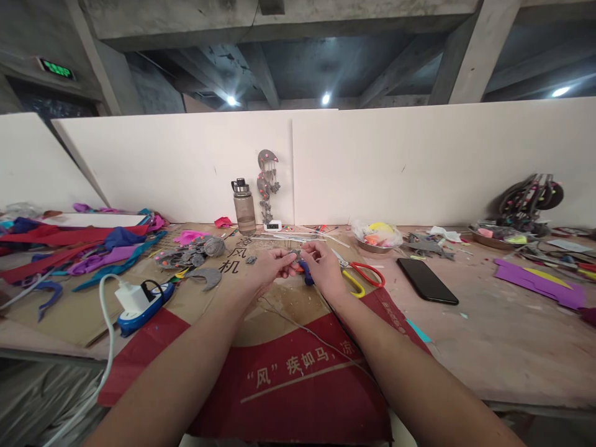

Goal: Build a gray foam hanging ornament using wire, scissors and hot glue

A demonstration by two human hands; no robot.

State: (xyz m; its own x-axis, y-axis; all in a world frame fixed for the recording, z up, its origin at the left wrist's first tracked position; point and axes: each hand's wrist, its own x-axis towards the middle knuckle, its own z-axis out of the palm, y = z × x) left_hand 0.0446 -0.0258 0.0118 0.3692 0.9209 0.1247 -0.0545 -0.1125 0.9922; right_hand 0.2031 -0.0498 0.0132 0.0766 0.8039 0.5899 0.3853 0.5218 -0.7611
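My left hand (272,268) and my right hand (322,268) meet over the cardboard. Between their fingertips is a small grey felt piece (297,254), pinched from both sides; its exact shape is too small to tell. Under my right hand lies a blue tool (305,273), partly hidden, with a dark cord running toward me. Scissors with red and yellow handles (367,273) rest just right of that hand. Left of my left hand are a small grey scrap (251,259), a grey felt crescent (207,277) and a ball of grey yarn (214,246).
A flattened red and brown carton (298,385) covers the table before me. A water bottle (244,208) and small clock (272,226) stand behind. At right lie a black phone (427,280) and purple felt (540,282); at left, a blue power strip (145,308) with a white cable.
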